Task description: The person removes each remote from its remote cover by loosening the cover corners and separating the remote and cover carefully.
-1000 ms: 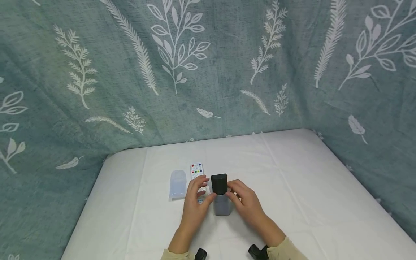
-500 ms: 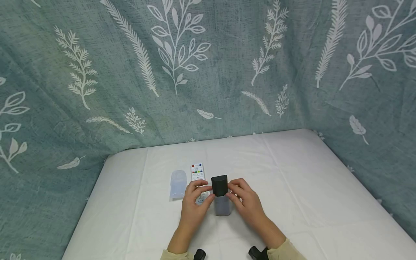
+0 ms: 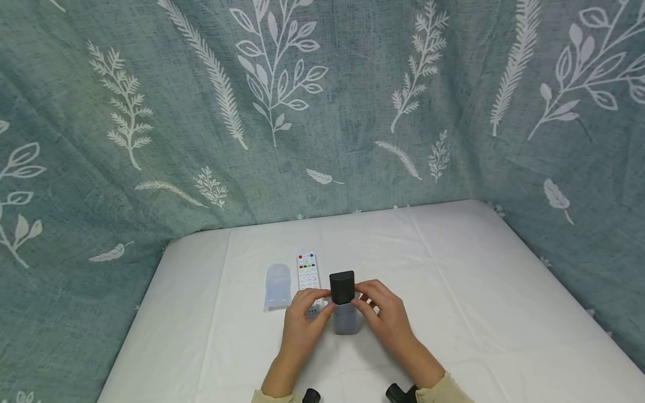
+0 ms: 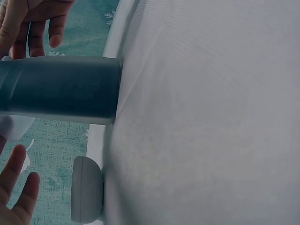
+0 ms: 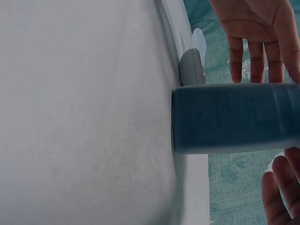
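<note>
A translucent bluish-grey holder [image 3: 346, 323] stands upright on the white-covered table, its dark body [image 4: 65, 89] filling part of both wrist views. From its top rises a black block-like piece [image 3: 342, 287]; its lower end is hidden. My left hand [image 3: 300, 327] pinches the holder's upper left edge between thumb and forefinger. On the opposite side, my right hand [image 3: 390, 314] pinches the upper right edge the same way. The other fingers of my left hand [image 5: 255, 28] and right hand [image 5: 276, 192] hang apart from the holder in the right wrist view.
A white remote control [image 3: 308, 268] with coloured buttons lies just left of the holder, partly behind my left hand. Farther left is a pale translucent sleeve [image 3: 278, 285]. A leaf-patterned green cloth [image 3: 322, 112] hangs behind the table [image 3: 453, 268].
My left hand's raised fingers have come down and inward to the holder's left edge, uncovering more of the remote. The right hand, the holder and the black piece have barely moved.
</note>
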A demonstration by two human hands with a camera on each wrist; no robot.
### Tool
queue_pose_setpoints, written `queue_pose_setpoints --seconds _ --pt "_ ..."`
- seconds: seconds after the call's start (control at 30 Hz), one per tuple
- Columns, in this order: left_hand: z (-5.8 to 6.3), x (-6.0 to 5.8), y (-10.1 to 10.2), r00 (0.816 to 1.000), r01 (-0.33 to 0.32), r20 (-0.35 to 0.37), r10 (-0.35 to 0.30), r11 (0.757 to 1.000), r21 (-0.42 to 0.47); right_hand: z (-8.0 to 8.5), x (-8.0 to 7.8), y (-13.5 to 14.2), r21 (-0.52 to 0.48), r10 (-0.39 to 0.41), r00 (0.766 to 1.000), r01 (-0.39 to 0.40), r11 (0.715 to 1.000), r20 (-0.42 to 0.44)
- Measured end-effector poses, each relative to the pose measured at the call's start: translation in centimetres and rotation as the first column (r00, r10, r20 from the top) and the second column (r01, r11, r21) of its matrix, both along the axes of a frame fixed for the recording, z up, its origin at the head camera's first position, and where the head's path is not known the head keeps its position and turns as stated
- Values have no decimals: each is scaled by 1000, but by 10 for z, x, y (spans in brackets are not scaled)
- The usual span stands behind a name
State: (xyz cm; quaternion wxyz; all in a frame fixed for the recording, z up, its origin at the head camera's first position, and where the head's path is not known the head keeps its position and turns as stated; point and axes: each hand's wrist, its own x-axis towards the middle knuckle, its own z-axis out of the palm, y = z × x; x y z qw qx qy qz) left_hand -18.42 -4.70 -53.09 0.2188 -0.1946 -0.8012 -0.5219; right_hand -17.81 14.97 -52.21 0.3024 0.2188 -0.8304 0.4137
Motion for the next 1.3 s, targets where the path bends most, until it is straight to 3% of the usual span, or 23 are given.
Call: queue_pose_setpoints --seconds 0.27,0.6,1.0,1.3 --pt "4 2 2 1000 -16 26 17 999 -40 -1 0 -1 -57 0 998 3 998 59" --pt "6 5 8 993 -114 8 115 987 -113 11 7 -12 -141 -32 961 73 987 275" --pt "6 8 12 978 -205 -7 208 959 -197 13 9 -16 -83 -166 941 199 977 295" --pt "8 8 11 971 -229 15 238 946 -228 10 9 -18 -3 -223 934 233 972 280"
